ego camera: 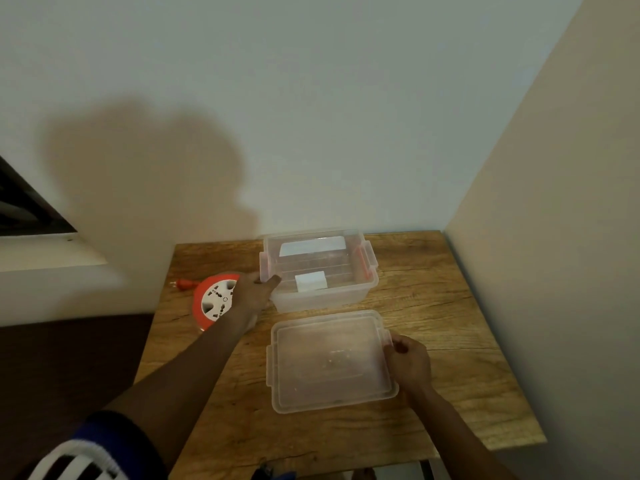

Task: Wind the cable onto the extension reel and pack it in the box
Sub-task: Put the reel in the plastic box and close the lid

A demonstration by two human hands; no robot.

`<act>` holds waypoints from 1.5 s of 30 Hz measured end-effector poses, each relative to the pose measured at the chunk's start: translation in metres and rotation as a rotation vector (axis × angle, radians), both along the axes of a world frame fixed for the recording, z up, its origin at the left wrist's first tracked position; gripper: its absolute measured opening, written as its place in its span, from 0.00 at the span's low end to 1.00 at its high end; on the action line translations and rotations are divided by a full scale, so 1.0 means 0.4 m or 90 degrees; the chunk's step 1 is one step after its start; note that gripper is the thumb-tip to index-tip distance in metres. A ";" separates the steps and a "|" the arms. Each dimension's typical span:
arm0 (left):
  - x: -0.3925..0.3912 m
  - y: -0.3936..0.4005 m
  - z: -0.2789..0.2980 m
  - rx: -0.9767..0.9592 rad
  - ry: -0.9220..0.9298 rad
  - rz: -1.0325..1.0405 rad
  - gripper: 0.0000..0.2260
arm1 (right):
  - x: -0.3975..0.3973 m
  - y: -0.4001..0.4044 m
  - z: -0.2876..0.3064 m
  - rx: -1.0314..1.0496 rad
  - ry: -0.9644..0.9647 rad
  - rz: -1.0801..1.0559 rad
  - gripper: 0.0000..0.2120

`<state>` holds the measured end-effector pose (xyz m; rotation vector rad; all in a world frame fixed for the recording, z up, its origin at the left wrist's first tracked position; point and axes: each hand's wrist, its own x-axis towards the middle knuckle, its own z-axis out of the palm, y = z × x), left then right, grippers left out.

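A clear plastic box with orange clips stands open at the back of the wooden table. Its clear lid lies flat in front of it. My right hand grips the lid's right edge. My left hand rests against the box's near left corner, thumb on the rim. The round orange and white extension reel lies flat at the table's left edge, partly under my left hand. Its orange plug sticks out past the table edge.
Walls close the table in at the back and on the right. A dark surface lies left of the table, with a window sill above it. Two white labels show inside the box.
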<state>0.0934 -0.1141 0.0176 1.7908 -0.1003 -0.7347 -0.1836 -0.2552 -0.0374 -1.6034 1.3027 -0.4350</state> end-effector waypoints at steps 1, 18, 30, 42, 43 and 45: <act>0.001 0.003 0.001 -0.001 -0.003 -0.004 0.20 | 0.002 -0.002 -0.004 -0.011 0.014 0.010 0.09; 0.146 0.202 0.006 0.118 -0.294 0.060 0.04 | 0.236 0.174 0.077 -0.102 -0.080 0.282 0.07; 0.279 0.274 -0.040 0.324 -0.394 -0.318 0.16 | 0.525 0.367 0.117 0.263 -0.185 0.246 0.23; 0.294 0.334 -0.109 0.339 -0.254 -0.259 0.23 | 0.581 0.380 0.085 0.438 -0.126 0.154 0.23; 0.293 0.346 -0.110 0.309 -0.229 -0.229 0.21 | 0.580 0.384 0.086 0.437 -0.121 0.161 0.22; 0.289 0.372 -0.108 0.248 -0.194 -0.171 0.18 | 0.577 0.396 0.088 0.432 -0.115 0.177 0.23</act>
